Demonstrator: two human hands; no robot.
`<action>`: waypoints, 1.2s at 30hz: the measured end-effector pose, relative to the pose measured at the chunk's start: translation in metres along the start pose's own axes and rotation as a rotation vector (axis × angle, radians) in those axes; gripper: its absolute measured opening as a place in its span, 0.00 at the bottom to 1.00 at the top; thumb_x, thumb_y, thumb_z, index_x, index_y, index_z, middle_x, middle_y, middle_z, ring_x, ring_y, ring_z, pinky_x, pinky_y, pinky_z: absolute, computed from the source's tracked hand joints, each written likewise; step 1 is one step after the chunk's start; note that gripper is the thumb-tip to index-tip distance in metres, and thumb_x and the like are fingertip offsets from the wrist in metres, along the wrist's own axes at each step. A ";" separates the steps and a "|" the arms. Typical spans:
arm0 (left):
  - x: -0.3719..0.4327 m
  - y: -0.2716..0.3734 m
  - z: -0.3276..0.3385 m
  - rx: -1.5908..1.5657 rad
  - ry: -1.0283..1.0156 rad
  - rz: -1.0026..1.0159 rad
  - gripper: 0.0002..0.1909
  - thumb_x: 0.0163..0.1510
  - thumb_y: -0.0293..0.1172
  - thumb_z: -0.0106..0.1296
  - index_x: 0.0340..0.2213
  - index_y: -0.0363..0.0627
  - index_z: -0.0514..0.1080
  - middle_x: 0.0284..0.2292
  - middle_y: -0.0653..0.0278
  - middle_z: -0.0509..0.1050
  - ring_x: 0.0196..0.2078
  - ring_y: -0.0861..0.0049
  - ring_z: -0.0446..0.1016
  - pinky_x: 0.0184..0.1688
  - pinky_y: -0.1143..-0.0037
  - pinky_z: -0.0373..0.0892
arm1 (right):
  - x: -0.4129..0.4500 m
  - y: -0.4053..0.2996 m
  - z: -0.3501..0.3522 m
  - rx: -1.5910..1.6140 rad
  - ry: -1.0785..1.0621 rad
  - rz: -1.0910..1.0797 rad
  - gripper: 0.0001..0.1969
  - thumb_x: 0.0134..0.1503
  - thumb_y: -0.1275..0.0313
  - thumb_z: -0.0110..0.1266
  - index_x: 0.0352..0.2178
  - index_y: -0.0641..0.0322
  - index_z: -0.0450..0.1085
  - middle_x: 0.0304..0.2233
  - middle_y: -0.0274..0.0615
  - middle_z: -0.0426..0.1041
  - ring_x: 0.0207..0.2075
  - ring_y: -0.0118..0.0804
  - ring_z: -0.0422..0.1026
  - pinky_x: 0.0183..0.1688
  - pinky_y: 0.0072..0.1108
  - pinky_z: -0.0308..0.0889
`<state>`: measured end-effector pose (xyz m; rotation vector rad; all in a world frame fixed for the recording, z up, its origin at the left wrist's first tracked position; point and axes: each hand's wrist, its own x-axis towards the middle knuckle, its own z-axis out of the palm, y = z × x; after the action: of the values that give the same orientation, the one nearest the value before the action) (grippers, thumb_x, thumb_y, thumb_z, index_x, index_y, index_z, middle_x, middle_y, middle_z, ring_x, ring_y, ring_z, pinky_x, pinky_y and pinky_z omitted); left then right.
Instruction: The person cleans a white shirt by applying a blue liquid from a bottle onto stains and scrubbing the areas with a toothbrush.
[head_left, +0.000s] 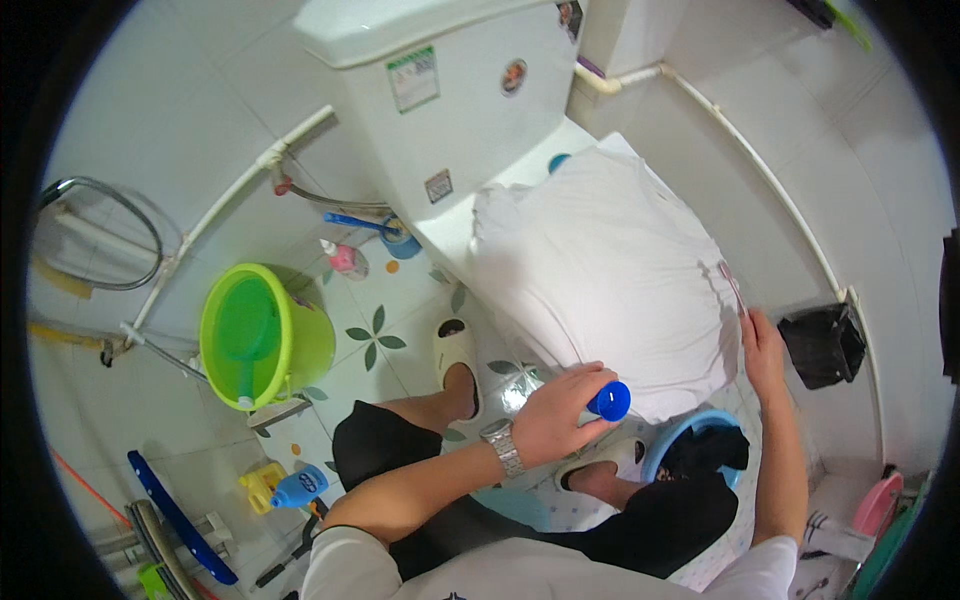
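Observation:
A white cloth (607, 270), which looks like a garment, is spread over the toilet bowl below the cistern (472, 112). My left hand (551, 412), with a metal watch on the wrist, is closed around a thing whose round blue plastic cap (613, 401) points up towards me; the rest is hidden by the hand. This hand is over the near left edge of the cloth. In my right hand (763, 349) is a slim toothbrush (733, 285), its head at the cloth's right edge, beside a small dark mark (709, 268).
A green bucket (307, 330) with a dipper (247, 322) stands left, near a pink bottle (345, 259) and a toilet brush (390, 232). Blue (300, 486) and yellow (262, 486) bottles are lower left. A blue basin (660, 442) holds dark cloth; a black bin (821, 345) is right.

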<state>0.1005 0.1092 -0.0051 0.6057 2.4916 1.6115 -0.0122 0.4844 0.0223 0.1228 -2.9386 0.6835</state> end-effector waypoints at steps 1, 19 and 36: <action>-0.001 -0.003 0.002 0.018 0.016 0.007 0.29 0.54 0.38 0.65 0.54 0.42 0.70 0.53 0.50 0.74 0.62 0.56 0.69 0.61 0.63 0.68 | -0.010 -0.008 -0.003 0.030 -0.017 0.043 0.14 0.68 0.66 0.48 0.42 0.68 0.72 0.27 0.57 0.73 0.29 0.55 0.73 0.33 0.35 0.67; -0.007 0.013 -0.080 -0.188 0.379 -0.142 0.27 0.54 0.34 0.66 0.52 0.41 0.70 0.41 0.62 0.79 0.46 0.76 0.77 0.52 0.72 0.71 | -0.166 -0.014 -0.001 0.358 -0.005 0.243 0.12 0.68 0.67 0.49 0.42 0.66 0.73 0.21 0.34 0.68 0.24 0.26 0.66 0.28 0.22 0.63; 0.127 0.097 -0.333 0.441 0.834 -0.109 0.35 0.46 0.58 0.65 0.51 0.50 0.76 0.60 0.53 0.68 0.68 0.55 0.54 0.71 0.54 0.44 | -0.204 -0.038 -0.006 0.421 -0.001 0.231 0.11 0.67 0.69 0.51 0.41 0.67 0.74 0.20 0.39 0.70 0.21 0.29 0.69 0.26 0.23 0.64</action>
<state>-0.0909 -0.0898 0.2395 -0.2610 3.4282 1.4677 0.1944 0.4635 0.0159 -0.1817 -2.7881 1.3268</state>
